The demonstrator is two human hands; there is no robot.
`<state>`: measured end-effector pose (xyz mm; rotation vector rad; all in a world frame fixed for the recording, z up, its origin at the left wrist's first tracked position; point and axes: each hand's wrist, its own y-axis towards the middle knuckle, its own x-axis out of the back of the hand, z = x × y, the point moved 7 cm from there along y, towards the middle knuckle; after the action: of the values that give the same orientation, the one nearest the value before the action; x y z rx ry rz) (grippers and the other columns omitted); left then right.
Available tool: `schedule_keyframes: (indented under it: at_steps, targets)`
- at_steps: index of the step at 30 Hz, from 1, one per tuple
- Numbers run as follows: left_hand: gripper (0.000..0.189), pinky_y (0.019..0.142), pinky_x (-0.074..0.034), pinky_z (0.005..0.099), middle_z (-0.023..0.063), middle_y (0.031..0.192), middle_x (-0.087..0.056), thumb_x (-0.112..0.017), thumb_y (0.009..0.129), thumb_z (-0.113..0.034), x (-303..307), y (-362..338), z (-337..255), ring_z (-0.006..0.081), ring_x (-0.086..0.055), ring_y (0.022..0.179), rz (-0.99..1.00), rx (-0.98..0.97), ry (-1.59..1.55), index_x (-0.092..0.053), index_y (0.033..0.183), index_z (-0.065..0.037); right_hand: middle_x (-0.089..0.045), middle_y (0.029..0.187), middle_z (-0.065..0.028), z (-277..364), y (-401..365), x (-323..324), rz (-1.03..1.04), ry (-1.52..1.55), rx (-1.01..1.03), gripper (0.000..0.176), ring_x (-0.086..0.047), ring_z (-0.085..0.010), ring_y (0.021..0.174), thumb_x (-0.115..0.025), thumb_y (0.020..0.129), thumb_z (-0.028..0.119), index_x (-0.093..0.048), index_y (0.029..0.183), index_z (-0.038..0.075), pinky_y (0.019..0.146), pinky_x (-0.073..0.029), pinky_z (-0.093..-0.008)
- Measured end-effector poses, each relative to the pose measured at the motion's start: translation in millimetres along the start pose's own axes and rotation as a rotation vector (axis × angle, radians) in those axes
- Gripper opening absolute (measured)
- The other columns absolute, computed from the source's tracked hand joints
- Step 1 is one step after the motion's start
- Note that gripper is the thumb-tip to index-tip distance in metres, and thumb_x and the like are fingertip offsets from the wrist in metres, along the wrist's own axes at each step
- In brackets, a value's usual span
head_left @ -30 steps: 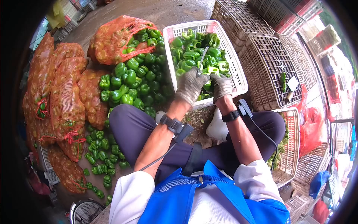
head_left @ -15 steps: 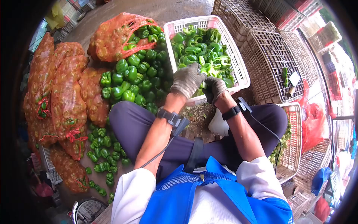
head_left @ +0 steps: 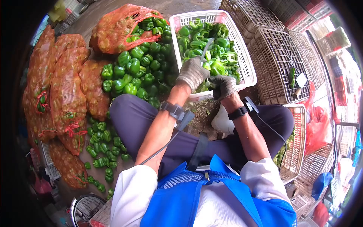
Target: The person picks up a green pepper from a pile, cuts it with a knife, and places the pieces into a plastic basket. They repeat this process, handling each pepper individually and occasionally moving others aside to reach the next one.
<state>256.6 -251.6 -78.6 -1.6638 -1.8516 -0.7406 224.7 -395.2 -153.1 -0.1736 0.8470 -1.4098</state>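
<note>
My left hand, in a grey-beige knit glove, is closed at the near left of the white crate. A narrow knife blade sticks up from its fingers over the peppers. My right hand, gloved too, has its fingers curled inward at the crate's near rim; what they hold is hidden. Just beyond the right hand's fingers, a cut green pepper shows its pale inside. The white plastic crate holds many opened and halved green peppers.
Whole green peppers are heaped left of the crate, spilling from an orange mesh sack. Full mesh sacks stand farther left. Stacked plastic crates rise on the right. Another crate with green scraps sits beside my right knee.
The knife blade now stands out above my left hand, where it did not show before. My right hand has shifted slightly right, and a pale cut pepper shows between the hands.
</note>
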Motion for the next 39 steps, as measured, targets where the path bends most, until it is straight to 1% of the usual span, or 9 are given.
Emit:
schedule_keyframes:
  at_steps: [7,10,12,18,25,29,31,33,39]
  targets:
    - [0.034,0.075,-0.053,0.0358,0.0205,0.084,-0.068,-0.070,0.065,-0.018,-1.3,4.8,9.8,0.0325,-0.067,0.082,-0.009,0.122,-0.037,-0.068,0.097,-0.005,-0.057,0.061,-0.0090,4.3,2.3,-1.8,0.073,0.093,0.045,0.010,-0.046,-0.0183,0.038,-0.065,0.076,0.009,-0.060,0.075,0.001,0.033,-0.036,-0.0304]
    - [0.033,0.074,-0.054,0.0356,0.0191,0.082,-0.068,-0.070,0.063,-0.015,-3.9,0.7,14.8,0.0319,-0.067,0.079,-0.115,0.121,-0.067,-0.068,0.094,-0.006,-0.061,0.068,-0.0063,-0.6,2.1,-4.5,-0.002,0.134,-0.002,0.008,-0.050,-0.0168,0.048,-0.062,0.079,0.013,-0.059,0.077,0.006,0.040,-0.037,-0.0266]
    - [0.033,0.073,-0.054,0.0352,0.0185,0.081,-0.068,-0.071,0.061,-0.012,-3.8,-2.9,9.9,0.0314,-0.068,0.077,-0.169,0.107,-0.076,-0.069,0.094,-0.006,-0.062,0.070,-0.0055,-2.1,1.8,-9.4,-0.043,0.129,-0.006,0.012,-0.056,-0.0191,0.058,-0.063,0.083,0.018,-0.059,0.083,0.006,0.042,-0.039,-0.0303]
    - [0.028,0.073,-0.053,0.0396,0.0218,0.082,-0.066,-0.067,0.066,-0.014,-0.1,-4.3,3.5,0.0372,-0.065,0.081,-0.182,0.049,-0.140,-0.067,0.094,-0.007,-0.060,0.066,-0.0079,3.2,11.6,-4.5,-0.013,0.033,0.004,0.013,-0.049,-0.0177,0.044,-0.064,0.082,0.018,-0.062,0.083,0.005,0.036,-0.037,-0.0293]
    - [0.033,0.064,-0.053,0.0336,0.0172,0.073,-0.068,-0.074,0.060,-0.008,-10.7,2.0,18.7,0.0261,-0.067,0.067,-0.121,0.143,-0.427,-0.069,0.092,-0.001,-0.056,0.062,-0.0040,16.3,-7.9,-13.5,0.147,0.219,-0.028,0.010,-0.042,-0.0119,0.038,-0.062,0.084,0.014,-0.058,0.086,0.005,0.034,-0.031,-0.0225]
    - [0.030,0.053,-0.051,0.0295,0.0122,0.072,-0.066,-0.072,0.062,0.002,5.0,-12.2,0.6,0.0167,-0.061,0.056,-0.003,0.427,-0.681,-0.066,0.090,0.008,-0.058,0.065,-0.0087,24.2,-9.2,-19.4,0.371,0.370,-0.055,0.020,-0.041,-0.0130,0.035,-0.058,0.087,0.021,-0.055,0.092,0.002,0.034,-0.033,-0.0246]
    - [0.030,0.053,-0.050,0.0296,0.0117,0.074,-0.067,-0.071,0.061,0.002,1.2,-4.7,10.0,0.0161,-0.060,0.057,-0.072,0.392,-0.790,-0.066,0.091,0.007,-0.059,0.066,-0.0130,33.3,-15.8,-28.9,0.386,0.399,-0.028,0.023,-0.042,-0.0135,0.034,-0.056,0.089,0.023,-0.054,0.092,0.000,0.034,-0.034,-0.0249]
    - [0.022,0.047,-0.047,0.0320,0.0101,0.065,-0.063,-0.073,0.063,-0.001,-1.6,5.2,25.5,0.0181,-0.058,0.050,-0.203,0.261,-0.780,-0.067,0.083,0.004,-0.060,0.073,-0.0137,31.4,-16.9,-31.1,0.350,0.443,-0.038,0.024,-0.045,-0.0130,0.039,-0.055,0.090,0.024,-0.053,0.099,0.002,0.039,-0.038,-0.0259]
    - [0.019,0.045,-0.046,0.0320,0.0080,0.063,-0.060,-0.071,0.064,0.000,-12.0,11.7,38.5,0.0184,-0.054,0.046,-0.083,0.531,-1.015,-0.065,0.083,-0.001,-0.060,0.085,-0.0077,27.5,-4.5,-22.3,0.268,0.403,-0.006,0.025,-0.051,-0.0145,0.057,-0.050,0.094,0.022,-0.055,0.109,0.003,0.052,-0.043,-0.0251]
